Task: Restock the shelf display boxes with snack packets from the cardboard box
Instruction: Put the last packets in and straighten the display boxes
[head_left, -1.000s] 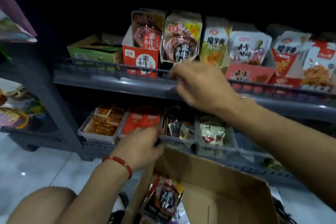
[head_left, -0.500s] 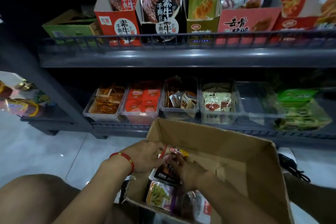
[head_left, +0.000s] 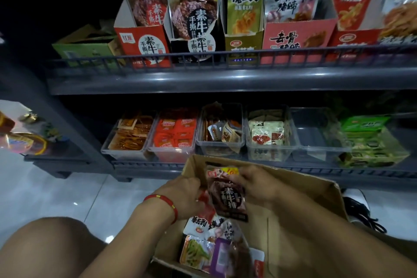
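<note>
Dim overall, top-left corner nearly black. Light falls from above and front: glare streak along upper shelf edge (head_left: 225, 75), small specular spots on white floor tiles (head_left: 56, 201). Wide-angle bowing at edges. Packets in cardboard box (head_left: 316, 189) soft, motion-blurred; both forearms underexposed.

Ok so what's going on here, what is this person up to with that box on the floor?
A person is restocking snack shelves. Both hands are over the open cardboard box: the right hand holds a dark snack packet lifted upright above the loose packets still in the box, and the left hand, with a red bracelet on its wrist, holds its other edge. A matching black display box with the same packets stands on the upper shelf.
</note>
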